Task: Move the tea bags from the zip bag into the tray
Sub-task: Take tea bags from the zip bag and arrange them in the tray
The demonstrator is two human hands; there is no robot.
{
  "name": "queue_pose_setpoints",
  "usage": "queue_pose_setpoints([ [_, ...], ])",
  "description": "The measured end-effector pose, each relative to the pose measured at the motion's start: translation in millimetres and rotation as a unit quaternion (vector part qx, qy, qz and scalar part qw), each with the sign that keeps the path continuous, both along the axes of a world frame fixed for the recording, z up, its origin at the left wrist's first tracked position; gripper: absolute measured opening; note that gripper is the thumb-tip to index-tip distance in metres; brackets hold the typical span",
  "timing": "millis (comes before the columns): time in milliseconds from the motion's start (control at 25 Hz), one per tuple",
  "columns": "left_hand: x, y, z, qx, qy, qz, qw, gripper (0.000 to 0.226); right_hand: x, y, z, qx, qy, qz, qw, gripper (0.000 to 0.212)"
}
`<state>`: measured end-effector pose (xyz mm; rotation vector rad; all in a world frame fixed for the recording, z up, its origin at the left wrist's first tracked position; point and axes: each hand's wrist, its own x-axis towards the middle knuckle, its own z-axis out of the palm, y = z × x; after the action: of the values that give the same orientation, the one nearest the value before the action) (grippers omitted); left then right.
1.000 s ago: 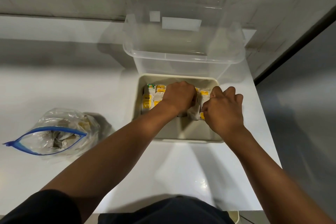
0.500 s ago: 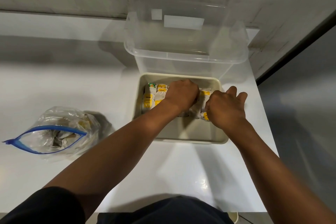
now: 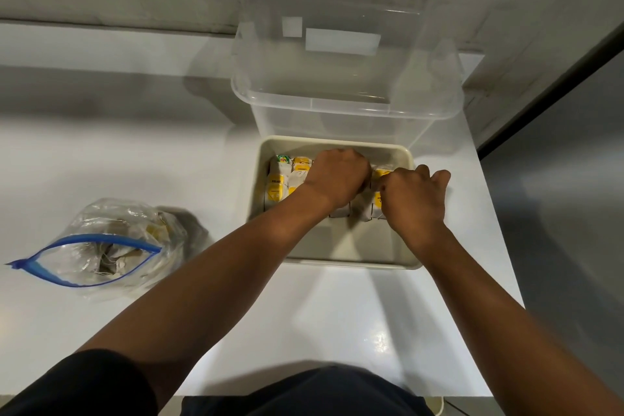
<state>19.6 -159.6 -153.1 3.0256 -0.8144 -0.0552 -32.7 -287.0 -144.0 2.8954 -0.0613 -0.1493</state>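
Note:
A cream tray (image 3: 341, 248) sits on the white counter, right of centre. White and yellow tea bags (image 3: 283, 181) stand in a row across its far half. My left hand (image 3: 336, 177) is curled over the middle of that row, fingers hidden among the bags. My right hand (image 3: 413, 197) is curled on the bags at the row's right end, by the tray's right wall. An open zip bag (image 3: 111, 246) with a blue seal lies at the left and holds several more tea bags.
A large clear plastic bin (image 3: 344, 78) stands directly behind the tray, against the tiled wall. The counter's right edge (image 3: 499, 233) runs close beside the tray, with grey floor beyond. The counter's front edge lies near my body.
My right hand has shifted slightly left and curled tighter onto the bags at the row's right end. My left hand stays on the middle of the row.

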Motion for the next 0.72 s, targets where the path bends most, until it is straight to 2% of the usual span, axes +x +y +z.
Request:
queue_pose_setpoints([
  [320,-1,1,-4,0.013,-0.023,0.001,1.0,0.017,-4,-4,12,0.038,-0.018,0.0,0.999,0.036],
  [520,-16,7,3,-0.016,-0.023,-0.003,1.0,0.026,-24,-12,24,0.084,-0.055,-0.002,0.995,0.043],
  [720,-52,-1,-3,0.018,-0.004,-0.061,0.998,0.021,-28,-17,17,0.151,-0.089,-0.024,0.984,0.038],
])
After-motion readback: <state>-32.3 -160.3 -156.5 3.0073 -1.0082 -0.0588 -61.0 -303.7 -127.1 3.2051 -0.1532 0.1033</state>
